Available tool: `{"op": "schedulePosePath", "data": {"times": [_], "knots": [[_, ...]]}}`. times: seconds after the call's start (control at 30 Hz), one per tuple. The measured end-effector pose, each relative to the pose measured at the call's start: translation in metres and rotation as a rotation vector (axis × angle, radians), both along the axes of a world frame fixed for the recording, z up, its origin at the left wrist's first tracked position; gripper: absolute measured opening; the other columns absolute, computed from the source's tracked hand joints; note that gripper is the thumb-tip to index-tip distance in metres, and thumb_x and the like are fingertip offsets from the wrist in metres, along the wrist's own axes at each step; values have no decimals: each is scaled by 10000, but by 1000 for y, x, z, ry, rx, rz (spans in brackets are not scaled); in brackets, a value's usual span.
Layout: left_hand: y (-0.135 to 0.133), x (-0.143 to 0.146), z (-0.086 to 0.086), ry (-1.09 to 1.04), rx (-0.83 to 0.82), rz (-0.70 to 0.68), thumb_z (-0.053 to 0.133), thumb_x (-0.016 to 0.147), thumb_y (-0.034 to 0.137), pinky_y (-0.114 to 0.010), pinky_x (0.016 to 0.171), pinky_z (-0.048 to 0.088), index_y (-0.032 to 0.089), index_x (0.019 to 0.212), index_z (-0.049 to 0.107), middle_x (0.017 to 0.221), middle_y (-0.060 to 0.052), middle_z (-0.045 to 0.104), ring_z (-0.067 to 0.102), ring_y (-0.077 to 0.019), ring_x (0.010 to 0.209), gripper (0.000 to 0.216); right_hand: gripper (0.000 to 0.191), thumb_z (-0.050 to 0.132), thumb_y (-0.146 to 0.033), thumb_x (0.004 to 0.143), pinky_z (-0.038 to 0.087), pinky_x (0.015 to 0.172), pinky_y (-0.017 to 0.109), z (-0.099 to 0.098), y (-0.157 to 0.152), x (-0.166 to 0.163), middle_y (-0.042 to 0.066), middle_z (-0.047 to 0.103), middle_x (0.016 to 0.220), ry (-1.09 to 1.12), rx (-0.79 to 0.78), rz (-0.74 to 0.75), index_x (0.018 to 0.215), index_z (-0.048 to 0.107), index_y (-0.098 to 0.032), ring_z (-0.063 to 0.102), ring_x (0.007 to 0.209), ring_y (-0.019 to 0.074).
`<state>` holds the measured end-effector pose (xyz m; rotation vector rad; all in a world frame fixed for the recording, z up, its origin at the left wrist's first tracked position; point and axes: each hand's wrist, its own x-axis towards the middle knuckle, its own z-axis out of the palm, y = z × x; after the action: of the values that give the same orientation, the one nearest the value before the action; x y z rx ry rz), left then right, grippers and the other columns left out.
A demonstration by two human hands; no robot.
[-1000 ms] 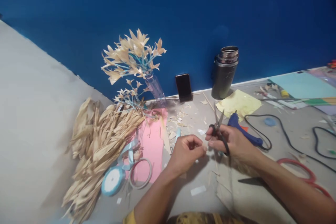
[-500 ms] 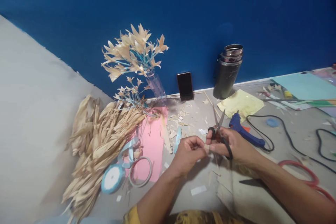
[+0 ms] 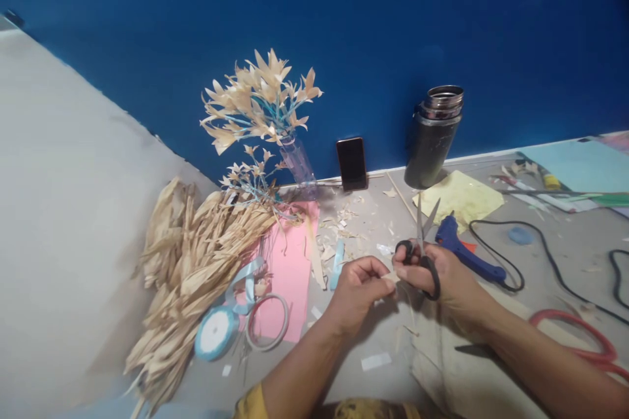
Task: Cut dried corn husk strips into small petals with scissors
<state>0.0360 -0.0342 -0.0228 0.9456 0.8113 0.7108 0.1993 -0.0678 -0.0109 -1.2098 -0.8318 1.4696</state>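
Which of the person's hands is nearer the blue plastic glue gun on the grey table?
Right. The right hand, holding black-handled scissors, lies beside the blue glue gun; the left hand, pinching a pale scrap, is farther left.

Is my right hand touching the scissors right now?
Touching. The head view shows the right hand gripping the scissors by their black handles.

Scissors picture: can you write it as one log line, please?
left hand: pinches pale scrap | right hand: holds scissors, blades open | nearby: blue glue gun
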Motion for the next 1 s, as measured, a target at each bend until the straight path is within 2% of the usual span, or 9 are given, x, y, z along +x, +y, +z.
{"op": "schedulePosePath", "data": {"times": [0.13,0.27,0.37,0.43,0.6,0.73,0.8,0.9,1.0], "knots": [[0,-1,0,-31,17,-32,832,596,274,-233,567,369,145,615,584,587,-6,605,522,-101,544,280,287,835,-295,667,373,539,236,0,-2,3,-24,569,676,-40,48,115,808,620,-167,485,594,116],[0,-2,0,-268,-40,-108,856,570,257,-265,616,438,145,588,549,658,-17,623,591,-134,591,327,296,804,-357,706,405,560,256,4,-3,1,-7,603,654,161,63,180,796,592,-172,555,596,142],[-2,-2,-1,-361,-88,-146,831,630,417,-315,634,482,140,727,623,664,-46,647,626,-191,643,359,281,778,-352,739,407,540,263,6,-3,-1,3,631,616,224,60,167,813,567,-181,597,572,165],[-3,-1,-2,-343,-96,-129,822,641,473,-305,623,476,135,812,641,654,-51,656,613,-185,632,421,285,782,-342,740,419,536,266,5,-3,-1,6,648,601,199,44,151,833,562,-185,618,567,177],[-7,4,-4,-289,-98,-39,828,672,291,-236,598,401,137,663,567,580,-7,600,542,-105,544,303,326,841,-271,672,438,547,232,2,-5,-4,-4,670,599,113,31,123,821,567,-177,620,558,142],[-8,4,-4,-461,-180,-98,824,658,276,-271,626,438,159,638,510,599,-5,589,555,-124,571,336,329,823,-286,698,472,552,249,0,-7,-6,9,686,624,191,38,120,857,553,-184,642,566,157],[-9,4,-4,-514,-187,-115,825,661,347,-295,635,462,170,697,521,652,-23,622,589,-154,614,354,308,789,-309,740,489,536,277,-1,-7,-6,3,678,615,235,33,105,880,539,-195,638,541,170],[-10,4,-4,-456,-167,-98,826,653,474,-298,623,474,170,835,568,701,-39,656,607,-169,634,439,281,755,-322,778,473,491,287,-1,-7,-6,-8,655,559,211,19,115,889,526,-202,605,480,174],[-10,5,-4,-328,-144,-41,838,673,371,-261,617,445,159,760,559,629,-14,629,579,-130,591,361,288,791,-294,748,445,519,255,-1,-7,-5,-14,655,575,143,36,98,868,550,-190,597,517,150]]}}
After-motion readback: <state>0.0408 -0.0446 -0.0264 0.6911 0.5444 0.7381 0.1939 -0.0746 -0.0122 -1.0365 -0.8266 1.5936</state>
